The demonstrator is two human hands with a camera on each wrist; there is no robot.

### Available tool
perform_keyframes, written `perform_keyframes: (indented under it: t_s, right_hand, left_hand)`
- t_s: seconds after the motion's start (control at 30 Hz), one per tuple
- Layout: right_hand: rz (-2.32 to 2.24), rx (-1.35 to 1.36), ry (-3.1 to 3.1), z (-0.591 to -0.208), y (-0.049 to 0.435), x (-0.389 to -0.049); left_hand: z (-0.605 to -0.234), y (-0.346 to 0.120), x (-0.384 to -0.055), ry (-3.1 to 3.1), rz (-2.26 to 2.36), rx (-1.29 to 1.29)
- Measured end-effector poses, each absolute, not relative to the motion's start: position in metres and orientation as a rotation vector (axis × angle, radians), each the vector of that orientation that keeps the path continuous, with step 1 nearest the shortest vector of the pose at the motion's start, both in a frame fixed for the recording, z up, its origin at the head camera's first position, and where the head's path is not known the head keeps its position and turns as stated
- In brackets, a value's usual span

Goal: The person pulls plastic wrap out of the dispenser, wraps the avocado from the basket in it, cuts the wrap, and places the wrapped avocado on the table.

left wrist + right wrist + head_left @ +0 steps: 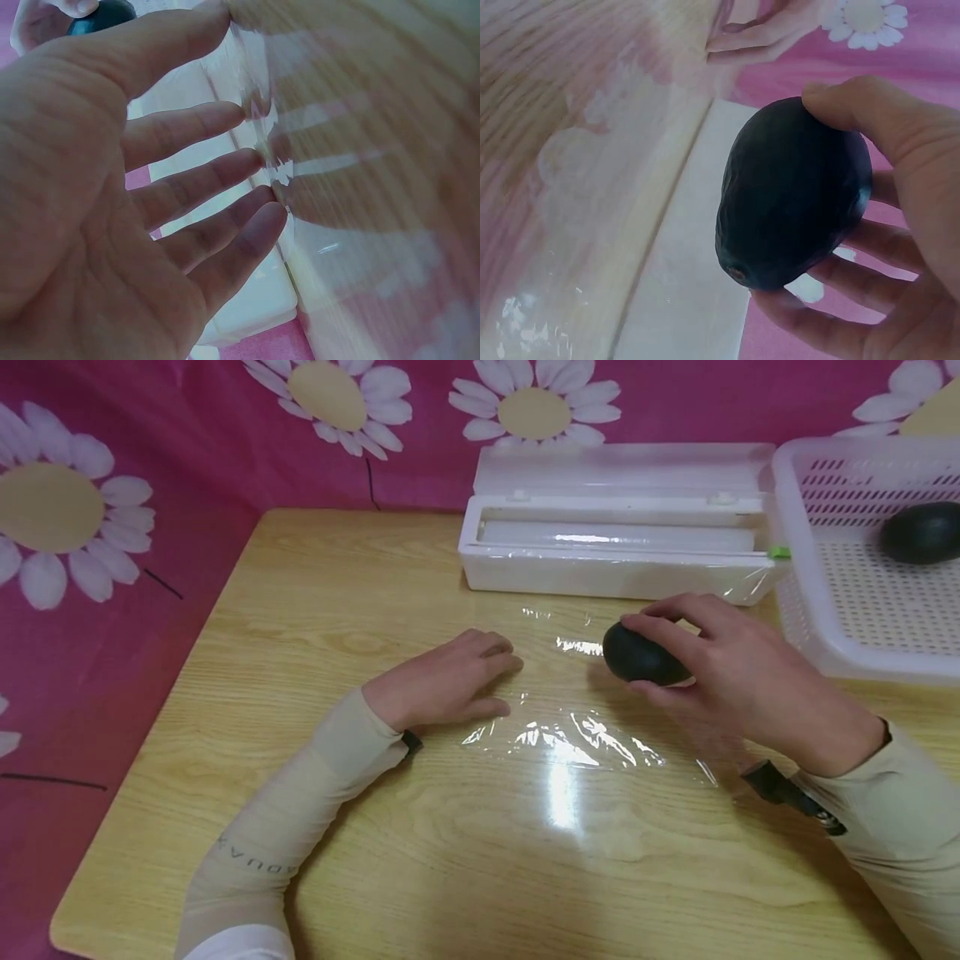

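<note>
My right hand (757,685) holds a dark, egg-shaped avocado (641,656) between thumb and fingers, above a sheet of cling film (558,739). In the right wrist view the avocado (791,195) shows a small stem scar at its lower end. On the left side of the film, my left hand (442,685) rests with its fingertips on the film and tabletop. The left wrist view shows these fingers (202,180) spread and fairly straight, holding nothing. Clear film stretches back to a white dispenser box (600,572), whose lid stands up, with a film roll (615,537) inside.
A white plastic basket (795,585) stands at the right, against the box's end, with another dark avocado (922,533) in it. A green slider (779,552) sits at the box's front right. The wooden table (315,585) meets a pink flowered cloth (202,443) behind and left.
</note>
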State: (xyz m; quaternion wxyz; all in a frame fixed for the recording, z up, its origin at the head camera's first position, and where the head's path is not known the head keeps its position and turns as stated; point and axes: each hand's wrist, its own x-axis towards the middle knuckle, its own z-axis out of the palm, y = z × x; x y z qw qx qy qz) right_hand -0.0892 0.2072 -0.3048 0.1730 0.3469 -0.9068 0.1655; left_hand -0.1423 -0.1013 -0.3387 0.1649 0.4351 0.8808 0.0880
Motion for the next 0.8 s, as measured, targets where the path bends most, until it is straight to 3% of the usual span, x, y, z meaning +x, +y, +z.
perform_keyframes:
  t_s: [0.8]
  right_hand:
    - [0.410,1.021,-2.790,-0.328,0.189,-0.087]
  left_hand:
    - [-0.339,-0.101,-0.143,2.516,0.246,1.247]
